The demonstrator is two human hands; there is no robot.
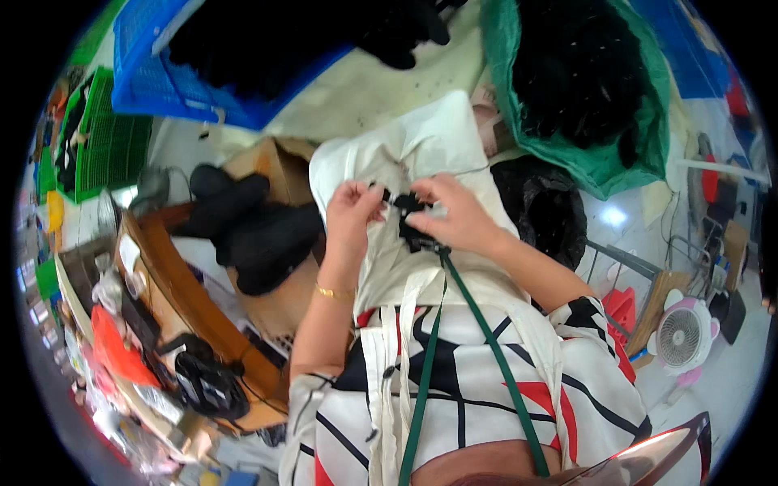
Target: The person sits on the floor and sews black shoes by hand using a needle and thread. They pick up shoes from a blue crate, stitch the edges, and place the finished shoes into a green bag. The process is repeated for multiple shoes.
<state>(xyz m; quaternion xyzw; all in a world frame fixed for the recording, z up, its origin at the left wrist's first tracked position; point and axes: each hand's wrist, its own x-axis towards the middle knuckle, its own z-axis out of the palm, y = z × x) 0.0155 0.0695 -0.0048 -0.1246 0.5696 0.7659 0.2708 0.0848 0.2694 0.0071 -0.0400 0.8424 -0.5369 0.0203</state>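
Above the pale cloth [454, 130] across my lap, both hands work at a small dark piece [409, 202] that looks like black fabric. My left hand [350, 215] is closed in a pinch at its left edge, with a bit of black at the fingertips. Thumb and bent fingers of my right hand [455, 217] close on the piece from the right. More black material hangs below the fingers, against the cloth. A green strap [478, 324] runs down from just under my right hand toward my chest. The piece's exact kind cannot be made out.
A blue crate [186, 89] heaped with black items stands at the far left, a green sack [502, 57] of black items far right. Black soft goods [267, 243] lie on cardboard beside my left arm. A black bag [539, 211] and a fan [685, 334] are to the right.
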